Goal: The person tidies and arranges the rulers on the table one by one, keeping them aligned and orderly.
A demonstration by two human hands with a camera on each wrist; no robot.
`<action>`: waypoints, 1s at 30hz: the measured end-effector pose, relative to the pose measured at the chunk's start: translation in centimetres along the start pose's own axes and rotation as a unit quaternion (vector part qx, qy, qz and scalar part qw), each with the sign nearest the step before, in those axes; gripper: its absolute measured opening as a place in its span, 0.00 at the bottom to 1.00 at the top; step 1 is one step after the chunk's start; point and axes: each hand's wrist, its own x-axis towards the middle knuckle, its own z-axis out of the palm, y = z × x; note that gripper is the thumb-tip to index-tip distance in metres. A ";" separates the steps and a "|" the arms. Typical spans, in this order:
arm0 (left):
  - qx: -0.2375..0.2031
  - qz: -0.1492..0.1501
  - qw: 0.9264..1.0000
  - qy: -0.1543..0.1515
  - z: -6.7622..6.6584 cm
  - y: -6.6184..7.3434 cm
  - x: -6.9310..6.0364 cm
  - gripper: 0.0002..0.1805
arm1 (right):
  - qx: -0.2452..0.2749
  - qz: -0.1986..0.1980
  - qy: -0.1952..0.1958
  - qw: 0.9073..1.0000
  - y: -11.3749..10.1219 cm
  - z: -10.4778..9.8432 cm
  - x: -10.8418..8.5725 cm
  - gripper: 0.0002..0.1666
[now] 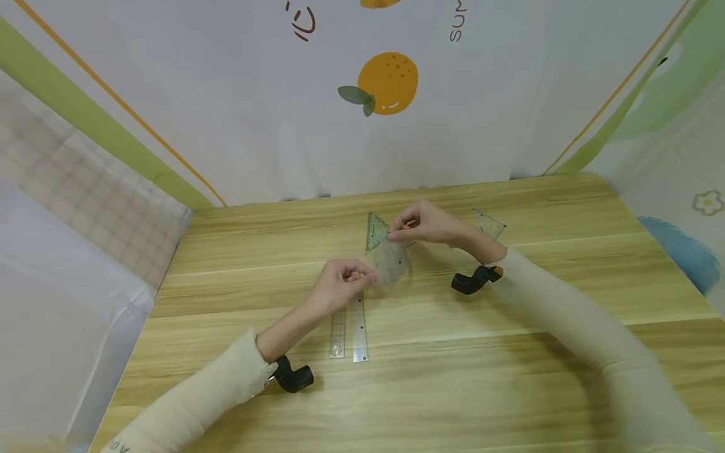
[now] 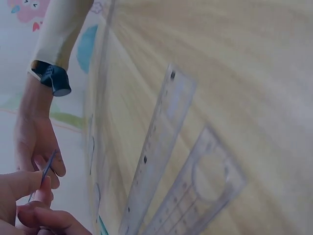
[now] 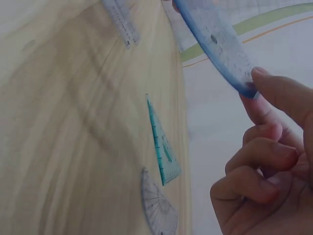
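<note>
A clear, rounded plastic drawing template [image 1: 391,263] with a hole and fine markings is held above the table between both hands. My left hand [image 1: 338,286] pinches its near end between thumb and finger. The far end is pinched by my right hand [image 1: 426,223], whose other fingers are curled in the right wrist view. There the template [image 3: 215,39] shows a bluish curved edge; in the left wrist view it appears nearly edge-on. Beyond it lies a green set square [image 1: 375,231]. A clear protractor [image 3: 159,208] rests beside that square, partly hidden by my right hand in the head view.
Two clear rulers lie side by side near my left hand: a plain one [image 1: 360,333] and one with a round cut-out [image 1: 337,333]. A clear set square [image 1: 490,224] is partly behind the right wrist. A printed cloth [image 1: 272,126] hangs at the wooden table's back edge.
</note>
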 end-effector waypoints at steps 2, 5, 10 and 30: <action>-0.002 -0.006 1.000 0.004 0.2 0.0 -0.3 0.07 | 0.003 -0.009 -0.011 1.000 0.0 0.0 -0.3 0.06; -0.005 -0.009 1.000 0.011 0.5 -0.1 -0.7 0.06 | 0.005 -0.018 -0.021 1.000 0.2 0.0 -0.7 0.06; -0.009 0.001 1.000 0.014 0.8 -0.3 -1.1 0.05 | 0.006 -0.019 -0.020 1.000 0.5 0.3 -1.1 0.06; -0.020 0.025 0.999 0.026 1.3 -0.7 -1.9 0.06 | 0.051 -0.063 -0.004 0.997 2.1 1.3 -2.6 0.04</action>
